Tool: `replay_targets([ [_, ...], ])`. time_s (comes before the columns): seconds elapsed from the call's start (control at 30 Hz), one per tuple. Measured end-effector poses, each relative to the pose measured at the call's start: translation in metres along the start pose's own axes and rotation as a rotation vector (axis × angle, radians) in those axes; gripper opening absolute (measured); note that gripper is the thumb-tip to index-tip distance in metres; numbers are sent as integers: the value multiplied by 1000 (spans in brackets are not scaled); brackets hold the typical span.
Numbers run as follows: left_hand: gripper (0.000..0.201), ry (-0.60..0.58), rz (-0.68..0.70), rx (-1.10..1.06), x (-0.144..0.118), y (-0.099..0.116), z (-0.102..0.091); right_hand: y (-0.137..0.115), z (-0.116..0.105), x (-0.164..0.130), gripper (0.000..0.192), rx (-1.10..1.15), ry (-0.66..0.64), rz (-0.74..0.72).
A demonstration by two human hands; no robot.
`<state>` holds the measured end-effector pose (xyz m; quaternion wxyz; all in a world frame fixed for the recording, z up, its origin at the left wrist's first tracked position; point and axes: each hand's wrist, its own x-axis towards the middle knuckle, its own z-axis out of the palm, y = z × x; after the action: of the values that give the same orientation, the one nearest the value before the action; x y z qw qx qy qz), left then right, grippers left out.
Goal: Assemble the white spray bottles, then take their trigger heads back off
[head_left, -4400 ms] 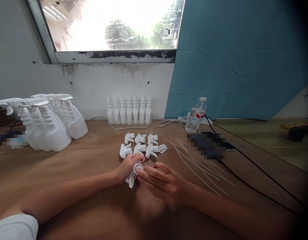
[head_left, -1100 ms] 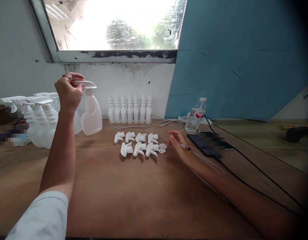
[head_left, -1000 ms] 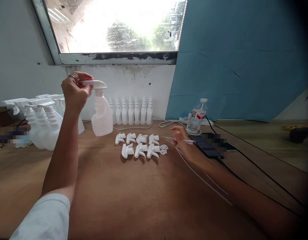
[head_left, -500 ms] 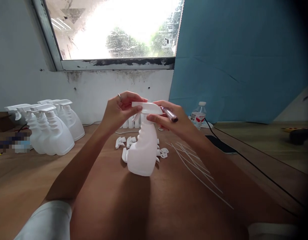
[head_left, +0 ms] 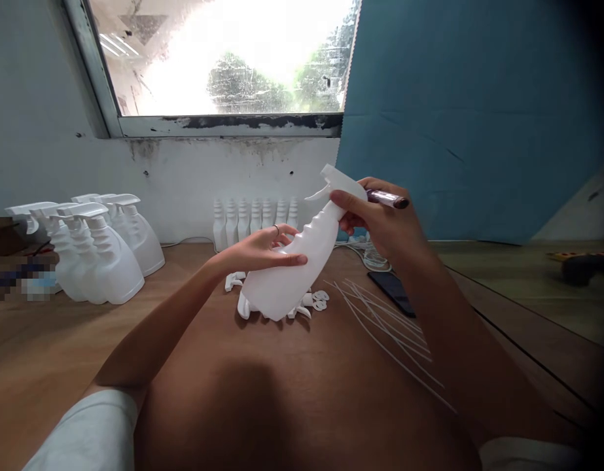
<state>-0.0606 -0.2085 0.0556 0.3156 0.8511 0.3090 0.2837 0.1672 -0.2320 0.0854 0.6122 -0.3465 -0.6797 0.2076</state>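
White spray bottle [head_left: 294,261] tilted above table [head_left: 86,340], left hand [head_left: 262,252] cupping its body, right hand [head_left: 380,219] pinching the trigger head while clasping a marker [head_left: 387,198].

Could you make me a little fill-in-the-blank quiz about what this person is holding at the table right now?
1. Both hands hold a white spray bottle that is tilted, its trigger head pointing toward the ____.
2. The left hand grips the bottle's ____.
3. The right hand, at the bottle's neck, also holds a ____.
4. On the table, right of the bottle, lie thin white ____.

Missing words: window; body; pen; tubes
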Motion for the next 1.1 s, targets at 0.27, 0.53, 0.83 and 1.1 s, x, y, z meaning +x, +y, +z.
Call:
replay_targets([
  [0.27, 47, -31, -53, 74, -2, 3, 7, 10, -9, 8, 31, -98, -89, 120],
  [0.53, 43, -153, -9, 226, -4, 0, -4, 2, -8, 3, 36, -165, -173, 19],
  [0.83, 43, -390, -62, 97, -8, -3, -28, -12, -21, -2, 32, -104, -530, -255],
  [1.1, 39, -395, -30, 106, -10, -1, -27, -12, -26, -2, 29, -383, -497, -250],
])
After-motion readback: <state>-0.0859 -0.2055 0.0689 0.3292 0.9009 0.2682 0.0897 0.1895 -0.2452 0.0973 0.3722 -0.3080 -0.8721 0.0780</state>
